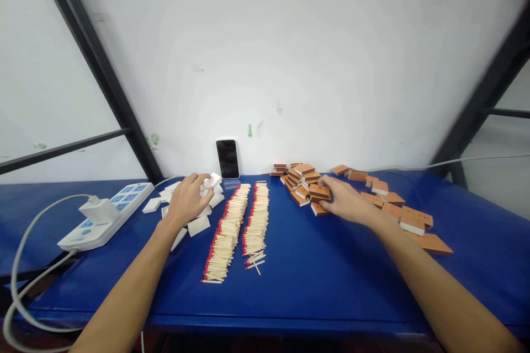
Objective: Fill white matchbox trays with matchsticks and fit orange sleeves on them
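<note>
Over on the far left, a white power strip [128,198] is sitting near the table [323,281] edge with a chunky adapter [98,210] plugged in, and its grey cable [22,253] is looping off the side. That loop is just asking for an elbow or knee to snag it and drag the whole strip down.

The left hand [188,198] is resting on the white inner trays [199,226], which are lying in a loose heap just left of the matches. Its fingers are curling around one tray at the back of the heap.

Two long rows of red-tipped matches [242,220] are lying down the middle between both forearms, with a few strays already crossing at the near end. One careless wrist sweep is going to wreck those rows.

A phone [227,158] is leaning against the wall with its screen dark, so a bump to the table could tip it.

The right hand [345,201] is lying palm down, fingers spread on the orange matchbox sleeves [302,182] piled behind and right of the matches. I can't tell if it's gripping one. That stack is looking wobbly, and more sleeves are trailing toward the right edge.

Writing-wise, I'm not making out any brand or label anywhere.
</note>
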Action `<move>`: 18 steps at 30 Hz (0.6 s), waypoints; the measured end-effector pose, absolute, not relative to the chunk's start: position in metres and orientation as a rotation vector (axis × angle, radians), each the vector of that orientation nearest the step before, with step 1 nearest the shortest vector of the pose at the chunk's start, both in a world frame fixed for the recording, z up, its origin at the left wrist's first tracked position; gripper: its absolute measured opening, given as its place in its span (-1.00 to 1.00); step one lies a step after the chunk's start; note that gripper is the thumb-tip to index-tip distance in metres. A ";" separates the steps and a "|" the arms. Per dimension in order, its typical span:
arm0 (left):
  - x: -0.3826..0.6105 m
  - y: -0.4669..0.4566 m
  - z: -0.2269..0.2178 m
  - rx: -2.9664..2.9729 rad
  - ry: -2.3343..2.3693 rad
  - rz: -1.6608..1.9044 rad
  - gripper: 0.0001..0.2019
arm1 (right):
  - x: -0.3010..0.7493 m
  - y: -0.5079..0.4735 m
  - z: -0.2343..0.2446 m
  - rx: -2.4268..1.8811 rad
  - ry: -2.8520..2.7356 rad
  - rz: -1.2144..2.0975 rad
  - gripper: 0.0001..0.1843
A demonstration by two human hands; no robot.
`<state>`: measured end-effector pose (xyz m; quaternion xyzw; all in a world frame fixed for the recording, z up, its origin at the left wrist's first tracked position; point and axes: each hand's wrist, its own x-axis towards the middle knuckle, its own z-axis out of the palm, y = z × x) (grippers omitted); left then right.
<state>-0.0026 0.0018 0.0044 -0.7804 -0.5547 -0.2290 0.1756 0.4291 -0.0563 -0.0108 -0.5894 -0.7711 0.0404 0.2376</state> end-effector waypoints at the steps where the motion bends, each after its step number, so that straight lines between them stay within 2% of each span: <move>1: -0.004 0.003 0.003 -2.194 -1.587 -0.636 -0.64 | 0.429 -0.056 -0.011 -1.605 -2.120 0.131 -0.65; 5: -0.008 0.006 -0.003 -2.156 -1.633 -0.582 -0.63 | 0.430 -0.054 -0.015 -1.587 -2.123 0.168 -0.57; 13: -0.010 0.011 -0.010 -2.161 -1.681 -0.506 -0.63 | 0.433 -0.052 -0.016 -1.624 -2.071 0.145 -0.64; 18: -0.010 0.011 -0.011 -2.163 -1.675 -0.503 -0.62 | 0.435 -0.054 -0.017 -1.623 -2.049 0.106 -0.61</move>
